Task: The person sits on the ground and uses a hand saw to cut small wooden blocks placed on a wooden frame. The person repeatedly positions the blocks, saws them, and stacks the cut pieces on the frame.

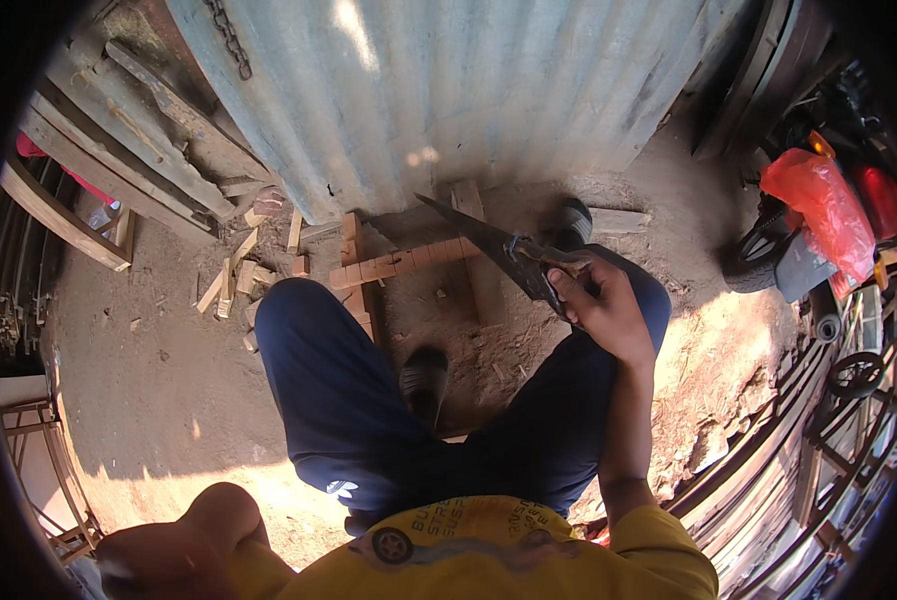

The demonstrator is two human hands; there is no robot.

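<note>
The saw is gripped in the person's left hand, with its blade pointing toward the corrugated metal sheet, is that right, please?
Not quite: the head view shows the saw gripped in the right hand, not the left. The left hand is out of sight; only that arm's elbow shows at the lower left. The blade does point toward the corrugated metal sheet.

There was one handsaw (488,245), one red plastic bag (828,210), two dark shoes (426,378), one corrugated metal sheet (448,90), and about a dozen wood offcuts (233,280) on the ground.
</note>
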